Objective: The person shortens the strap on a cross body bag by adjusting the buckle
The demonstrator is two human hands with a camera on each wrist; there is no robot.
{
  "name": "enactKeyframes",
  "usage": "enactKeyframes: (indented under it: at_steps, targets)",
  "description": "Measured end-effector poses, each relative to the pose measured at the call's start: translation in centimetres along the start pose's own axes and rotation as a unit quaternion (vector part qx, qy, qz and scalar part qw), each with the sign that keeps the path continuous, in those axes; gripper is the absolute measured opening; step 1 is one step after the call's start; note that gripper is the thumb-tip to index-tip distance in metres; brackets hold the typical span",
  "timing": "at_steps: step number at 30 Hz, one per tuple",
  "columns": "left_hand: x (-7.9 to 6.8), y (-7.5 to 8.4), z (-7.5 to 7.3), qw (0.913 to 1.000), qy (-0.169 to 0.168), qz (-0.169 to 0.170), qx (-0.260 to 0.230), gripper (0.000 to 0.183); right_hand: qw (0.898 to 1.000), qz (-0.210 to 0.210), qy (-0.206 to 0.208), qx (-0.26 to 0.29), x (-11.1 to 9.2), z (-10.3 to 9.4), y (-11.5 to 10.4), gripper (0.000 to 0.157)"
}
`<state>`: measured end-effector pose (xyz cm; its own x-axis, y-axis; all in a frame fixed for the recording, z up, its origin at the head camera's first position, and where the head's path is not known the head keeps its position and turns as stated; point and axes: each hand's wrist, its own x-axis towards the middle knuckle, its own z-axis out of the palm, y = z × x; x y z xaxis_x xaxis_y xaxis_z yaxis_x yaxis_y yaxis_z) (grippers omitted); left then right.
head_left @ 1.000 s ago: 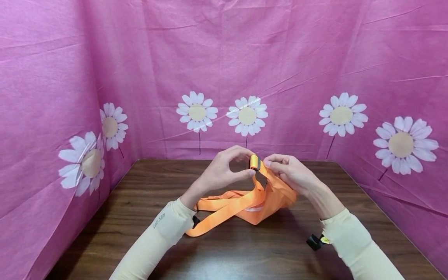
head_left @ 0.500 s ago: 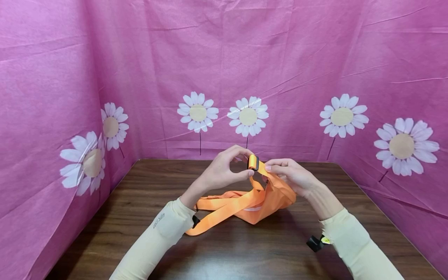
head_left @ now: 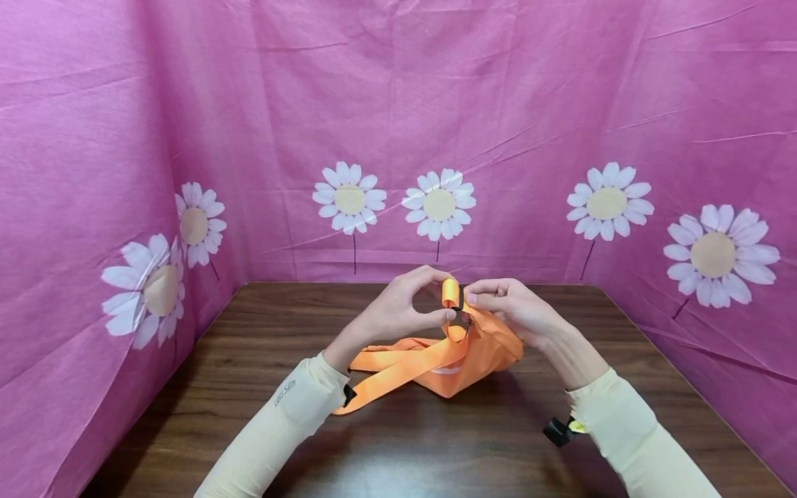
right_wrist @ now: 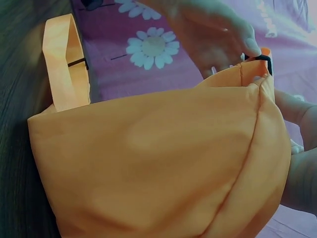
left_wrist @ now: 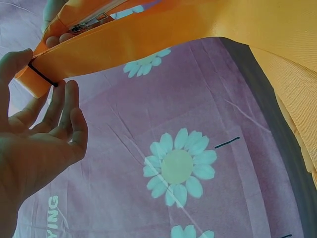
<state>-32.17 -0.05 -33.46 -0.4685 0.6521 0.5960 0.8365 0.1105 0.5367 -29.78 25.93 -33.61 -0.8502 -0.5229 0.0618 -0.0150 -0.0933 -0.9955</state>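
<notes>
Both hands hold up one end of an orange fabric bag (head_left: 486, 360) over the table. In the head view, my left hand (head_left: 395, 308) pinches a black strap slider (head_left: 461, 299) between thumb and fingertips, with a short loop of orange strap (head_left: 450, 293) standing out from it. The left wrist view has the thumb on one side of this slider (left_wrist: 43, 74) and fingers on the other. My right hand (head_left: 523, 308) pinches the strap just beside the slider, where it joins the bag. A zipper (left_wrist: 91, 22) shows behind the strap in the left wrist view.
The long strap (head_left: 398, 373) trails left across the brown wooden table (head_left: 405, 456). At the bag's far end, another strap loop with a dark slider (right_wrist: 78, 63) stands up. A pink cloth with daisies (head_left: 398, 104) encloses the table's back and sides.
My left hand has lowered a little, and the slider has turned slightly. The right fingertips have come closer to the slider. The bag has shifted slightly left.
</notes>
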Motion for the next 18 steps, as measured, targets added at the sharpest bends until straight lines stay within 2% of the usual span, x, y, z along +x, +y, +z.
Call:
enactKeyframes:
  at_steps: [5, 9, 13, 18]
  targets:
    - [0.06, -0.05, -0.06, 0.9999, 0.006, 0.01, 0.004, 0.041, 1.0, -0.006, -0.003, 0.003, 0.08, -0.06, 0.14, 0.019]
    - [0.09, -0.06, -0.22, 0.9997, 0.018, 0.017, 0.005, 0.041, 1.0, -0.002, 0.001, -0.021, -0.02, -0.36, 0.05, 0.025]
    - [0.03, -0.12, -0.36, 0.9995, 0.03, 0.013, 0.001, 0.041, 0.999, 0.003, 0.011, -0.047, -0.17, -0.52, -0.13, 0.031]
    - [0.0, -0.09, -0.43, 0.9996, 0.026, 0.003, -0.007, 0.041, 0.998, -0.003, 0.031, -0.057, -0.16, -0.26, -0.35, 0.032]
